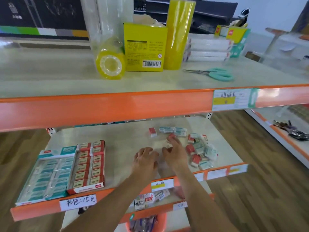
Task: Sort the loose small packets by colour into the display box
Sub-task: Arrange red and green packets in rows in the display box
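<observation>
two hands on shelf, fingers spread flat; one display box.

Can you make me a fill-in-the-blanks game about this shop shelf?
1. The mint-handled scissors lie on the ____ shelf.
2. The red cardboard display box sits to the ____ of both hands.
3. The loose pile of red and teal small packets lies nearest the ____ hand.

Missing words: top; left; right
</observation>
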Motion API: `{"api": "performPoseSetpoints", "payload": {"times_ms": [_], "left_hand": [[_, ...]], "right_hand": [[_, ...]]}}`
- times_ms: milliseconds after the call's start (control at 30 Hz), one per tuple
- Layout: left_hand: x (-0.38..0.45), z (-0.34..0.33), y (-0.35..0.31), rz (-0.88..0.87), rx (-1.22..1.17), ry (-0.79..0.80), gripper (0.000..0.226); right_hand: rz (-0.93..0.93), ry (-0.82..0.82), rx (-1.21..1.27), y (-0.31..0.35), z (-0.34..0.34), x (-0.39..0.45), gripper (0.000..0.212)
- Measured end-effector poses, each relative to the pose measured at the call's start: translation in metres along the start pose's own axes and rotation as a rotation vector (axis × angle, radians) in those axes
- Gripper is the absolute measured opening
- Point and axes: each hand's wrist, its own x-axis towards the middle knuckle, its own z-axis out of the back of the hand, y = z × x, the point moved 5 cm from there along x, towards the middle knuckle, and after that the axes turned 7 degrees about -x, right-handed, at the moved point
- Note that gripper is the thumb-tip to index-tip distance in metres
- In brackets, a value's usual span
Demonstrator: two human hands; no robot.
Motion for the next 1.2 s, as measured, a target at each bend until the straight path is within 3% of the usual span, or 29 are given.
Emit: {"api": "performPoseSetpoints", "payload": {"times_ms": [67, 167, 333, 500, 633, 733, 933, 1200], "left_hand": [[-0.005, -0.002, 0.001, 0.01, 0.001, -0.049, 0.019], [-0.007, -0.005, 0.011, 0.063, -0.034, -0.094, 0.022], [-0.004, -0.008, 0.015, 0.075, 0.007, -0.08, 0.022], [-0.006, -0.007, 0.016, 0.079, -0.008, -0.105, 0.02], [-0.009, -0.006, 0.016, 0.093, -0.019, -0.085, 0.027], [-0.01, -0.006, 0.016, 0.097, -0.011, -0.062, 0.026], [-0.014, -0.001, 0.016, 0.111, -0.042, -0.109, 0.025], [-0.015, 0.002, 0.014, 0.104, -0.061, -0.113, 0.017]], "right_hand": [[-0.002, 0.033, -0.048, -0.003, 0.0, 0.003, 0.053], [0.023, 0.054, -0.119, 0.001, -0.001, 0.004, 0.055], [0.075, 0.033, -0.187, 0.009, -0.005, -0.001, 0.039], [0.16, 0.124, -0.193, 0.008, -0.02, -0.009, 0.027], [0.257, 0.012, -0.298, -0.004, -0.018, -0.011, 0.039], [0.283, 0.004, -0.246, -0.001, -0.014, -0.018, 0.052], [0.319, -0.047, -0.177, -0.004, -0.015, -0.023, 0.014], [0.176, -0.08, -0.064, -0.005, -0.005, -0.022, 0.023]]}}
